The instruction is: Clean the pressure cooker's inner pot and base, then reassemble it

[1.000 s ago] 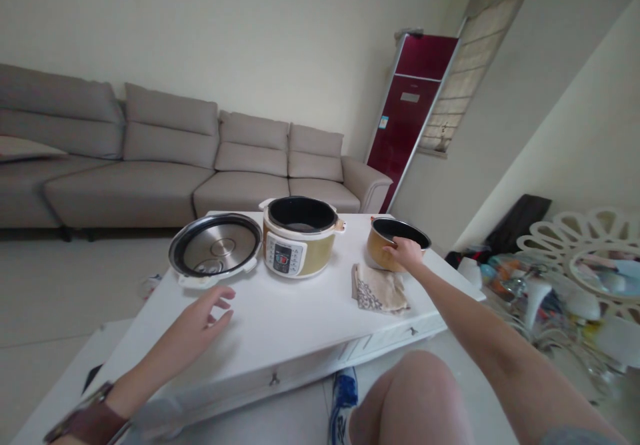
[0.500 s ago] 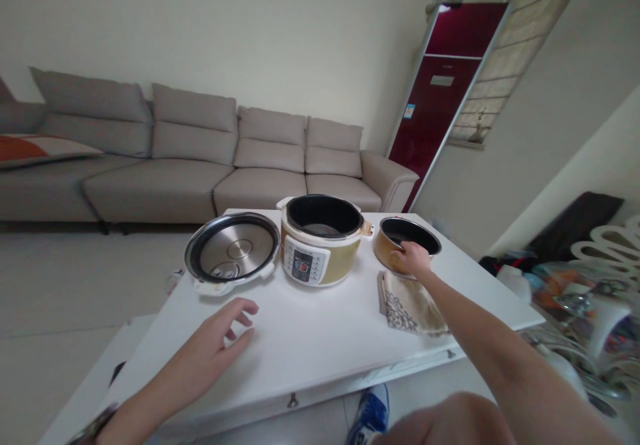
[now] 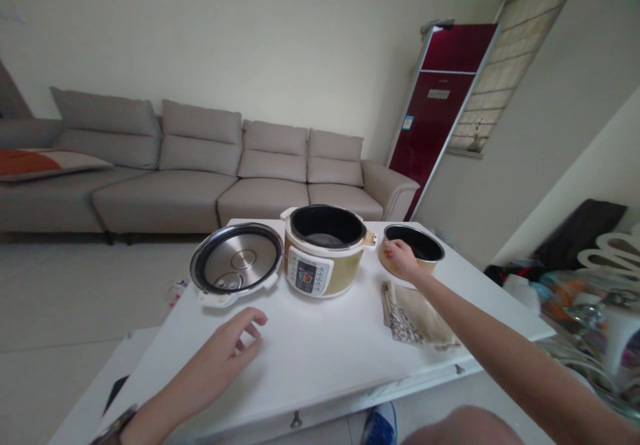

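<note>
My right hand [image 3: 401, 257] is closed, with curled fingers, at the front left of a gold inner pot [image 3: 424, 268] with a dark inside. It covers part of the pot's rim and wall; whether the fingers pinch the rim or anything else is hidden. My left hand [image 3: 240, 340] hovers over the white table [image 3: 320, 352], fingers loosely bent and apart, holding nothing. Beyond it, a round steel-lined lid [image 3: 243, 259] lies with its inner side up. The white-and-gold electric pressure cooker [image 3: 345, 272] stands uncovered between lid and inner pot, its control panel facing me.
A folded beige cloth [image 3: 425, 315] with a dark pattern lies in front of the inner pot. Behind the table stands a grey sofa [image 3: 265, 198]. A dark red upright cabinet [image 3: 440, 125] is at the back right, with cluttered things [image 3: 580, 298] on the right.
My right hand has shifted left along the inner pot, from its front middle to its left front, and its fingers are more curled. The view has tilted slightly; the left hand stays much the same.
</note>
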`<state>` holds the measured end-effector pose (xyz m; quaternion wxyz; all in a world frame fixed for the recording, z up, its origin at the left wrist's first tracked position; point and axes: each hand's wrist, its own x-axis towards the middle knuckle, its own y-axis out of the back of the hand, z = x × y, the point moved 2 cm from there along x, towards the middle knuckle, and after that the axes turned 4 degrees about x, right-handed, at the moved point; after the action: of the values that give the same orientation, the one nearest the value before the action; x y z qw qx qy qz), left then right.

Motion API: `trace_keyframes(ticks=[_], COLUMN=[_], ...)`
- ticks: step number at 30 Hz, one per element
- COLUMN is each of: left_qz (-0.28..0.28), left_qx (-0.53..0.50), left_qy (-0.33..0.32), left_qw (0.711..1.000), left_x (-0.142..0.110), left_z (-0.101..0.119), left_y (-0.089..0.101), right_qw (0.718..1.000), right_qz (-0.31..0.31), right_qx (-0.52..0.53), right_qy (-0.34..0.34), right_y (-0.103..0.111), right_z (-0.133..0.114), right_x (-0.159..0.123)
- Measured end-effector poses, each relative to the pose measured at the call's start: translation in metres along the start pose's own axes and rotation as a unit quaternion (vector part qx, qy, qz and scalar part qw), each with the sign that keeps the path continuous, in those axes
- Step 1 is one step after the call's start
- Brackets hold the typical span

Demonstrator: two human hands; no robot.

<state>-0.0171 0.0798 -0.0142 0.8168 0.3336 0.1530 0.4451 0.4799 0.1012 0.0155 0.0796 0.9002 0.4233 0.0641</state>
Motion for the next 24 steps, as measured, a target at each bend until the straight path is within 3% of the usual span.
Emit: trace_keyframes(ticks=[3, 5, 7, 9, 18, 24], left_qz=[0.0, -0.003, 0.001, 0.013, 0.016, 0.023], left_qx=[-0.006, -0.011, -0.013, -0.015, -0.019, -0.045], left_qy=[-0.002, -0.002, -0.003, -0.009, -0.029, -0.029], left_qw=[1.0, 1.0, 1.0, 1.0, 0.999, 0.998], left_x=[-0.001, -0.002, -0.004, -0.005, 0.0, 0.015], left_z=[0.002, 0.003, 0.004, 0.006, 0.008, 0.009], left_y=[0.0, 0.001, 0.003, 0.004, 0.003, 0.002], right_qw=[0.992, 0.963, 0.928, 0.918, 0.921, 0.921], right_qz=[-0.062, -0.089, -0.089, -0.072, 0.023, 0.049], right_qx=[0.098, 0.224, 0.315, 0.338, 0.353, 0.36], right_qy=[-0.059, -0.125, -0.176, -0.194, -0.161, -0.143], right_y=[-0.03, -0.045, -0.056, -0.064, -0.085, -0.077], right_z=[-0.011, -0.019, -0.028, -0.037, -0.038, -0.022], right_x=[-0.028, -0.043, -0.054, -0.06, -0.07, -0.088])
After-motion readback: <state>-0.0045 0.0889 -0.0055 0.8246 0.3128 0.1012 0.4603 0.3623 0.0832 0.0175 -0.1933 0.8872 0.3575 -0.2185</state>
